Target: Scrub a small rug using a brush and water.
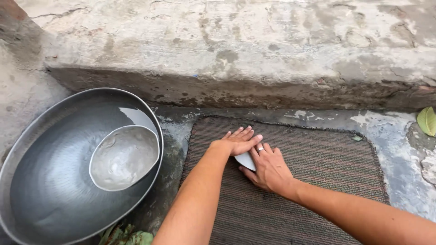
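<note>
Both my hands press on a small pale grey lump [245, 160] lying on a striped brown mat [327, 181]. My left hand [237, 141] lies flat on top of the lump with its fingers stretched out. My right hand [269, 170], with a ring on one finger, cups the lump from the near right side. Most of the lump is hidden under the hands.
A large metal basin [50, 190] stands to the left, with a smaller bowl of grey paste [123, 158] leaning inside it. A rough concrete step [236, 54] runs across the back. A green leaf [427, 120] lies at the right edge, more leaves [127, 237] below the basin.
</note>
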